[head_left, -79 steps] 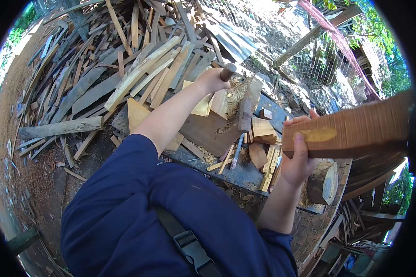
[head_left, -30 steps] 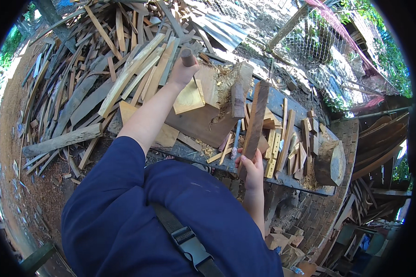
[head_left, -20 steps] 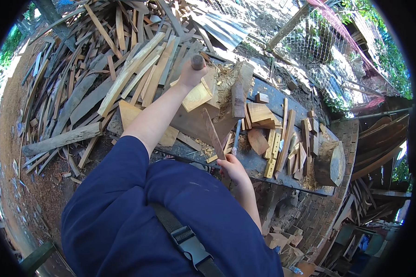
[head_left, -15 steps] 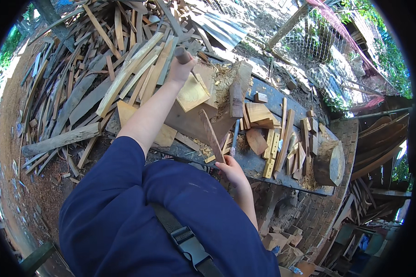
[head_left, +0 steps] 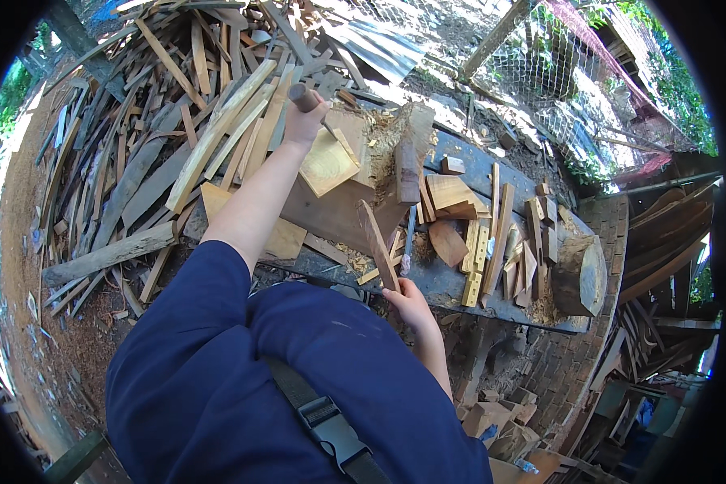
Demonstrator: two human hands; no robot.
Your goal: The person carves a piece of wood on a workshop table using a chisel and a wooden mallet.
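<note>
My left hand (head_left: 305, 125) is raised over the workbench, its fingers wrapped round the thick, round wooden handle (head_left: 303, 98) of a tool. A thin dark part shows just past the fingers, but the rest of the tool is hidden. Close beside that hand, a pale squared wood piece (head_left: 327, 164) rests tilted against a big carved chopping block (head_left: 331, 211). My right hand (head_left: 411, 302), low at the bench's near edge, grips the lower end of a flat brown wood strip (head_left: 375, 242). The strip's narrow upper end points toward the block.
An upright dark wood piece (head_left: 407, 173) stands at the block's right side. Several offcuts (head_left: 472, 262) and a log stump (head_left: 581, 276) lie on the dark bench (head_left: 452, 305). A large scrap-wood heap (head_left: 149, 145) fills the left; wire netting (head_left: 561, 89) hangs behind.
My left hand with the handle has shifted slightly left. The wood strip in my right hand has moved a little right and nearer, and stands slightly steeper. The whole view has shifted a little.
</note>
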